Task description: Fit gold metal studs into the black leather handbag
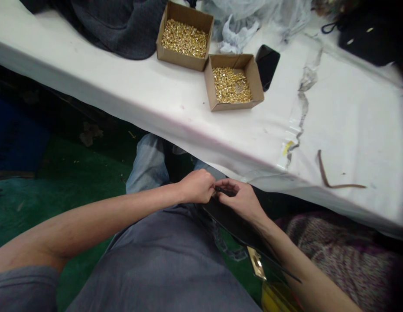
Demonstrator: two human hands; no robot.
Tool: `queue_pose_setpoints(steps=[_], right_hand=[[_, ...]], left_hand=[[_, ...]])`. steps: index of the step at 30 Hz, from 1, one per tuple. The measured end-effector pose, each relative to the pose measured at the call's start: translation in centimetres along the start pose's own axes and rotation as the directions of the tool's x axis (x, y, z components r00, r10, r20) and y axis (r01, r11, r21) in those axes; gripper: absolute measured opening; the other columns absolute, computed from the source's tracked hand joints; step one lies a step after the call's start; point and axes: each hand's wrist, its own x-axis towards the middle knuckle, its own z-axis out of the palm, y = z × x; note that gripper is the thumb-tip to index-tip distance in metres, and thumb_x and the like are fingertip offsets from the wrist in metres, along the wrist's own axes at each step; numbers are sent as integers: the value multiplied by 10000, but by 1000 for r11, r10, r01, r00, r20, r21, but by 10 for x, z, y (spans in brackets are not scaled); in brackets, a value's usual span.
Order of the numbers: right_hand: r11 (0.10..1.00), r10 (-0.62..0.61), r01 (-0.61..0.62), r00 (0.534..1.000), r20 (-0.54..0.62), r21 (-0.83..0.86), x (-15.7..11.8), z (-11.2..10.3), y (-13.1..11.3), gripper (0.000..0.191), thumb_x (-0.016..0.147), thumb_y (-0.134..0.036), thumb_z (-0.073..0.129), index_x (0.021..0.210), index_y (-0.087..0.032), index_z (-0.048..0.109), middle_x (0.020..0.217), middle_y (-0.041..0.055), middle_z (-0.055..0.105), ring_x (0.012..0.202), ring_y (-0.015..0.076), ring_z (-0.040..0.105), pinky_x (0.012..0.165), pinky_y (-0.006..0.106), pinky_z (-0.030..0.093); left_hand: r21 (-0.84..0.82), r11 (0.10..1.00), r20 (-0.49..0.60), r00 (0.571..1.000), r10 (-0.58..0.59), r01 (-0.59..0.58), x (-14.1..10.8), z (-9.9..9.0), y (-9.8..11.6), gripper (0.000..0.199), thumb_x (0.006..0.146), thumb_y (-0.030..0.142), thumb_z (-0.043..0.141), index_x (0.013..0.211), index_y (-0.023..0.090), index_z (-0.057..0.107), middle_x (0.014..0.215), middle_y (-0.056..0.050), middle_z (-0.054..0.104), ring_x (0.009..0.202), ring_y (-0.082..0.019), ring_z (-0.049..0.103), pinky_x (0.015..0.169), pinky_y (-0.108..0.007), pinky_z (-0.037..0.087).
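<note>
My left hand [198, 186] is closed in a fist over my lap, its fingertips meeting those of the other hand. My right hand [242, 197] pinches a narrow dark strap-like part at the edge of a black leather-like bag [235, 223]. A small metallic glint shows between the two hands; what it belongs to is mostly covered by fingers. The bag lies under my right hand and forearm, slanting down to the right. A gold-coloured metal clasp plate [256, 262] hangs at its lower side.
On the white-covered table [139, 95] stand two cardboard boxes, a left box [183, 60] and a right box [232, 106], full of small gold-coloured pieces. Nearby are a black phone [268, 67], dark cloth [123, 30], plastic bags [240, 32] and a bent brown strip [325, 175].
</note>
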Motion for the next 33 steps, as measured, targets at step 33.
queue_pose_setpoints(steps=[33], right_hand=[[999, -27, 28, 1000, 10, -31, -14, 5, -2, 294, 812, -257, 771, 1105, -236, 754, 1060, 52, 843, 966, 252, 807, 903, 378, 661]], left_hand=[[-292, 938, 74, 982, -174, 188, -8, 9, -4, 131, 769, 284, 725, 741, 196, 818, 665, -35, 696, 652, -184, 605, 567, -298, 337]])
